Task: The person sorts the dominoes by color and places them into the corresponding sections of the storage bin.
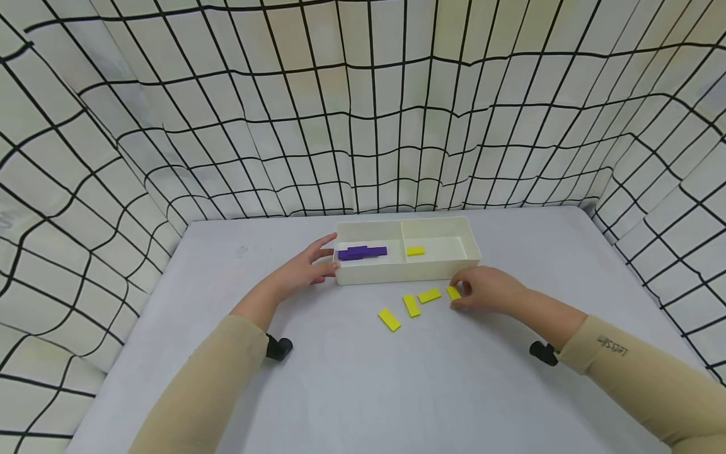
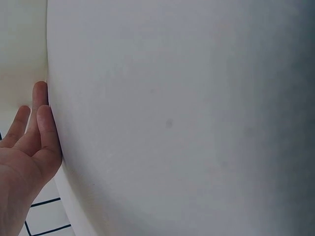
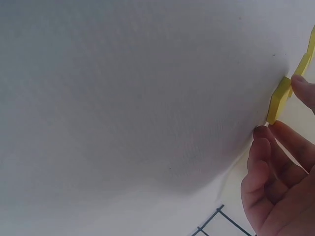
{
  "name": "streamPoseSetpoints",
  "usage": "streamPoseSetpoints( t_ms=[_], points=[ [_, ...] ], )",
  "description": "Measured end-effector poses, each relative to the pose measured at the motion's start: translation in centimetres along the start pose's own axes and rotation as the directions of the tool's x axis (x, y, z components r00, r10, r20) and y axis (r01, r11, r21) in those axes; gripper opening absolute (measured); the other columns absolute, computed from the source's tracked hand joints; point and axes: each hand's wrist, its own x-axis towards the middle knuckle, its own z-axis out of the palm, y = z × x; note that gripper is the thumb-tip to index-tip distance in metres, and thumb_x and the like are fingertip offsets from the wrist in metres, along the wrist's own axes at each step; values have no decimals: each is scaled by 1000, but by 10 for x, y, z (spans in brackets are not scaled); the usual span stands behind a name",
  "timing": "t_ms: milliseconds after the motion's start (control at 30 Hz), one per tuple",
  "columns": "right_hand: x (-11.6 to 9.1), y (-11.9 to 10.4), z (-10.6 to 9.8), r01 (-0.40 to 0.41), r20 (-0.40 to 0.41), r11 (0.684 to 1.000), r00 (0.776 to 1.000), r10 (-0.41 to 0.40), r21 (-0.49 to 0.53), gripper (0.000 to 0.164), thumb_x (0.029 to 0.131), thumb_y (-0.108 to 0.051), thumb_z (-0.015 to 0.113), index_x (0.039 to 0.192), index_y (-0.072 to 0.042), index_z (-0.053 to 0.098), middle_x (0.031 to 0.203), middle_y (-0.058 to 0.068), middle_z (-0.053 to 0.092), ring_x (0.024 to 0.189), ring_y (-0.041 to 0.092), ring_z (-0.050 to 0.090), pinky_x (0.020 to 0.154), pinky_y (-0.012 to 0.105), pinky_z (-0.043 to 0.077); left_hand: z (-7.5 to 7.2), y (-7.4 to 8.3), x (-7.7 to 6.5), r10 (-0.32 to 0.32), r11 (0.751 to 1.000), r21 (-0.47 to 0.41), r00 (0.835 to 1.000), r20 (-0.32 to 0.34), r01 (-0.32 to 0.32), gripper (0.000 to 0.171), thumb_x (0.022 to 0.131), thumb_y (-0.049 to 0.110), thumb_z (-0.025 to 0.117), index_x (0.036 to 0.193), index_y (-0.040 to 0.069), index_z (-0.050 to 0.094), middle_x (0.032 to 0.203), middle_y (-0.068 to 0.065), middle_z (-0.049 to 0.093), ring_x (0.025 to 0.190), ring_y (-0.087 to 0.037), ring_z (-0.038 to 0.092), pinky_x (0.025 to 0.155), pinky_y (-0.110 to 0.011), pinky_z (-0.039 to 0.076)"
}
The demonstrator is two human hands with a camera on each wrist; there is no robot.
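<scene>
A white two-compartment box stands on the table in the head view. Its left compartment holds a heap of purple blocks; one yellow block lies in the right one. My left hand touches the box's left end with spread, fairly straight fingers, the thumb near the front corner. In front of the box's right corner, my right hand has thumb and forefinger at opposite ends of a flat yellow block, pinching it at the table. The left wrist view shows my left hand but not the box clearly.
Three more yellow blocks lie loose in front of the box: one beside my right hand, another left of it, and the farthest left nearer me. Black wire grid panels border the white table at the back and sides.
</scene>
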Motion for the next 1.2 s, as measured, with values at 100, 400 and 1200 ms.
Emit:
streamPoseSetpoints(
  t_ms=[100,400,1200],
  points=[
    [0,1,1,13,5,1000,1000,-13,3,38,83,-32,80,115,-15,70,81,-4,57,78,16,52,69,32,44,0,0,0,-1,1000,-1,1000,0,1,77,98,38,62,157,44,13,161,-8,23,125,-27,57,108,-47,41],
    [0,3,2,31,25,999,999,-31,15,36,86,-15,75,121,-13,68,90,-3,61,82,17,54,77,35,50,-1,0,0,-5,1000,1,1000,4,5,76,99,38,61,156,45,12,162,-8,22,125,-27,56,109,-48,40],
    [-8,6,-19,112,9,994,994,-112,9,25,87,-17,75,111,-23,75,94,-6,62,82,15,54,73,32,49,2,25,-16,-30,999,-28,999,32,31,80,99,31,63,159,34,10,162,-14,20,126,-31,56,109,-49,38]
  ],
)
